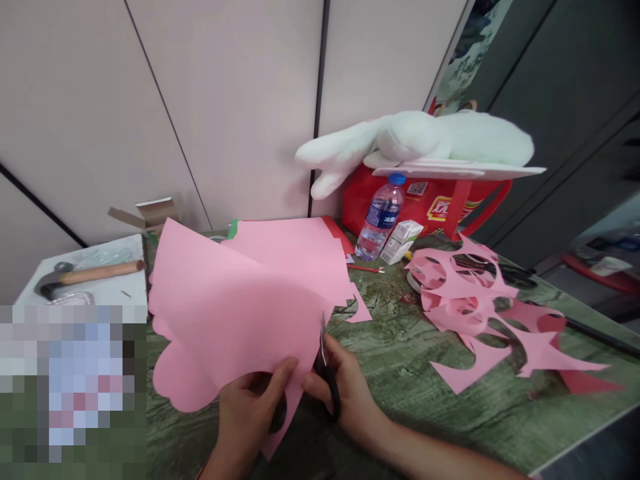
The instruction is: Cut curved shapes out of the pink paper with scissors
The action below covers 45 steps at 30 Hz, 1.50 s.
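Observation:
A large sheet of pink paper (240, 300) with a scalloped left edge is held up over the green table. My left hand (253, 407) pinches its lower edge between thumb and fingers, beside a curved cut-out. Scissors with black handles (329, 380) are in my right hand (347, 387), just right of my left hand. Their blades point up and lie at the sheet's lower right edge. More pink paper (300, 247) shows behind the held sheet.
Pink paper scraps (470, 300) with round holes lie on the right of the green table (400, 373). Behind stand a water bottle (383, 217), a small carton (401, 241) and a red bag (425, 200) under a white plush. A hammer (95, 273) rests on a white box at left.

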Each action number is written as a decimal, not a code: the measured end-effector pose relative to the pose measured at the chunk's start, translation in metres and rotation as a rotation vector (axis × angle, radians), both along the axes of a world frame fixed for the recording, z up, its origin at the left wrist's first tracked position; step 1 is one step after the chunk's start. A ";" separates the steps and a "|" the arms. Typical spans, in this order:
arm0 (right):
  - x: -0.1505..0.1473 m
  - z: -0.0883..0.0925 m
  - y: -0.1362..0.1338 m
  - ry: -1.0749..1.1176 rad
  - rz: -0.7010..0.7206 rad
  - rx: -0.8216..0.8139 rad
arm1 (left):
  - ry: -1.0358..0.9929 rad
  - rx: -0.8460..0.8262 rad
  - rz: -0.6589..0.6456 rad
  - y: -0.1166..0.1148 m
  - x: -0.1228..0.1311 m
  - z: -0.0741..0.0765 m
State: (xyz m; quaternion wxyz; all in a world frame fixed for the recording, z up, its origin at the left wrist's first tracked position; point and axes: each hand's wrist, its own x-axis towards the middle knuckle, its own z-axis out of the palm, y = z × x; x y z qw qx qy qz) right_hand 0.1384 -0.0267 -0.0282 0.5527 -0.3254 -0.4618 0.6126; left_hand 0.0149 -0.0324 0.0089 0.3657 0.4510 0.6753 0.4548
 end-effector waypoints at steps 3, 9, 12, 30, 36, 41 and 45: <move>0.001 -0.002 0.000 -0.014 0.001 0.002 | -0.022 0.018 -0.007 0.001 -0.001 0.000; 0.000 -0.001 0.000 -0.032 -0.012 -0.010 | -0.003 0.025 -0.034 0.001 -0.004 -0.001; 0.000 0.000 0.000 -0.051 -0.018 -0.002 | 0.011 0.028 -0.044 0.001 -0.004 -0.001; -0.003 0.004 -0.001 -0.017 0.037 -0.056 | 0.149 -0.102 -0.257 0.005 -0.025 0.022; -0.004 0.003 -0.002 0.016 0.040 -0.045 | 0.124 -0.140 -0.265 0.005 -0.022 0.022; -0.003 0.002 -0.002 0.007 0.037 -0.034 | 0.127 -0.112 -0.265 0.007 -0.021 0.021; -0.002 0.003 -0.002 -0.020 0.029 -0.033 | 0.158 -0.149 -0.308 0.009 -0.023 0.018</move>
